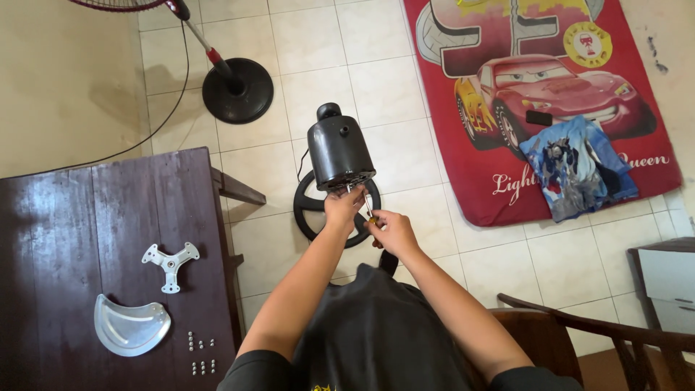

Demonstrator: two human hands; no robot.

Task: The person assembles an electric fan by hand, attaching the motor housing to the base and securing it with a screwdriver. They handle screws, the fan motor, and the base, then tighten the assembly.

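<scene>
A black fan motor housing [339, 148] stands on a ring-shaped black base [313, 205] on the tiled floor. My left hand [343, 208] is pressed against the underside of the housing, fingers curled at its edge. Just to its right, my right hand [391, 230] grips a thin screwdriver [363, 203] whose shaft points up-left at the bottom of the housing. Both forearms reach forward from my dark shirt.
A dark wooden table [79, 210] at left holds a three-armed metal bracket [171, 263], a curved metal plate [132, 329] and several small screws [201, 355]. A standing fan base [237, 90] is behind. A red car-print mattress [539, 94] with a blue pillow [578, 166] lies right. A wooden chair [615, 340] is at lower right.
</scene>
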